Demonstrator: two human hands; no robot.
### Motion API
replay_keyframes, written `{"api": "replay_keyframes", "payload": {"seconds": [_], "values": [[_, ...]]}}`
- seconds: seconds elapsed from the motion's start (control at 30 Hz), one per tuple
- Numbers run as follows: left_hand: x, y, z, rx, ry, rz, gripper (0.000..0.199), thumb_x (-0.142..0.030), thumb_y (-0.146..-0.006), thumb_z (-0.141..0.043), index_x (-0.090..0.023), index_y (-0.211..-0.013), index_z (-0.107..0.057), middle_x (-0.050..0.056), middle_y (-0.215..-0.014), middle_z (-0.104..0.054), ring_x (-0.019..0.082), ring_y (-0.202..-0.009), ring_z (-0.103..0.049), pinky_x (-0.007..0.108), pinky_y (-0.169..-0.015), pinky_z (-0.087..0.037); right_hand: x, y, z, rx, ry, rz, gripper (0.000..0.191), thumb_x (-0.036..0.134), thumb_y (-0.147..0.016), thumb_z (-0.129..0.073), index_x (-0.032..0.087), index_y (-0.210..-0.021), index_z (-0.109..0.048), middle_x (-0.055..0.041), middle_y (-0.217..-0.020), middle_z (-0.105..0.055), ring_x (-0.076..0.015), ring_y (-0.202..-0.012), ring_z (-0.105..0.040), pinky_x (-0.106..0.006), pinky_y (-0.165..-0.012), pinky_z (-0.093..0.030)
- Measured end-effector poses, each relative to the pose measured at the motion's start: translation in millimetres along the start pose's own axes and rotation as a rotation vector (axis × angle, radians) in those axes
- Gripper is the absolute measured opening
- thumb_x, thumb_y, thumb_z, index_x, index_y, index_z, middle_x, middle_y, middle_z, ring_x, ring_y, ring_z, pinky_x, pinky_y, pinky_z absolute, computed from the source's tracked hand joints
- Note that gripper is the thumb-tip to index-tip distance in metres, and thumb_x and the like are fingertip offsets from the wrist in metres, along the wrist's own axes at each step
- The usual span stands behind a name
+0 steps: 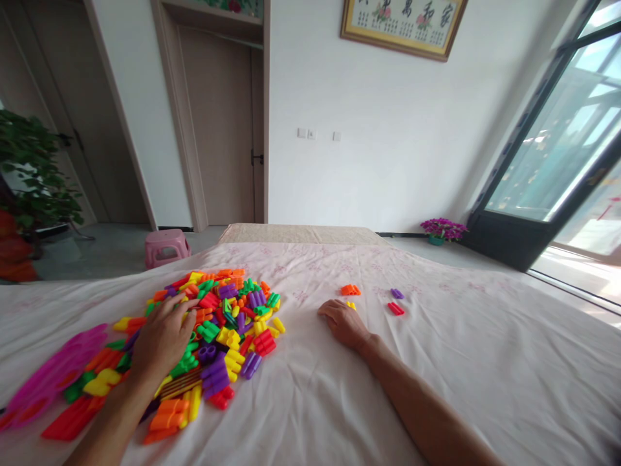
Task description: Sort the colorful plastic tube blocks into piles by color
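Note:
On the left, a heap of colourful plastic blocks [213, 369] lies on the pale cloth [301, 401]. My left hand [165, 333] rests on the heap's left side with its fingers spread, holding nothing visible. To the right of the heap, my right hand [343, 323] lies palm down on the cloth, fingers bent and their tips partly hidden. A yellow block [350, 305] shows just behind it. Beyond are an orange block [350, 290], a purple block [397, 294] and a red block [396, 309].
A pink plastic piece [58, 375] lies at the left of the heap. Past the cloth's far left edge stands a pink stool [167, 248]. Potted purple flowers [443, 230] are on the floor at the right, and a leafy plant [36, 175] is at the left.

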State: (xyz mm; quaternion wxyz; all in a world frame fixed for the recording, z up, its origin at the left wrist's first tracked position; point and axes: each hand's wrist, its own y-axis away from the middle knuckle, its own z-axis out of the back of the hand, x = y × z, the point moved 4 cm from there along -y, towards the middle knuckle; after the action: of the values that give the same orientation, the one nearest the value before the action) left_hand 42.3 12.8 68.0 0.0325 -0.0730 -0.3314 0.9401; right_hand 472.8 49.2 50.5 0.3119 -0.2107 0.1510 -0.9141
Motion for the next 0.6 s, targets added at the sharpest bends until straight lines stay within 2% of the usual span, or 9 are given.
{"api": "replay_keyframes", "payload": {"seconds": [0.33,0.6], "values": [[-1.5,-0.3,1.4,-0.004,0.004,-0.004,0.047,-0.041,-0.096,-0.035,-0.017,-0.114,-0.070,0.013,-0.126,-0.063,0.028,-0.121,-0.058,0.043,-0.105,-0.045,-0.4,0.2,-0.9,0.005,0.002,-0.019,0.032,0.008,-0.089,-0.047,0.020,-0.106,-0.072,-0.0073,-0.107,-0.072,-0.0190,-0.101,-0.064,-0.031,-0.092,-0.048],[-0.2,-0.8,1.2,-0.002,0.000,-0.007,0.046,-0.041,-0.096,-0.035,-0.017,-0.114,-0.070,0.014,-0.125,-0.064,0.028,-0.121,-0.058,0.043,-0.106,-0.045,-0.8,-0.1,-2.3,0.010,0.006,-0.010,0.030,0.007,-0.090,-0.048,0.021,-0.103,-0.072,-0.0063,-0.104,-0.072,-0.0184,-0.100,-0.063,-0.030,-0.090,-0.047]]}}
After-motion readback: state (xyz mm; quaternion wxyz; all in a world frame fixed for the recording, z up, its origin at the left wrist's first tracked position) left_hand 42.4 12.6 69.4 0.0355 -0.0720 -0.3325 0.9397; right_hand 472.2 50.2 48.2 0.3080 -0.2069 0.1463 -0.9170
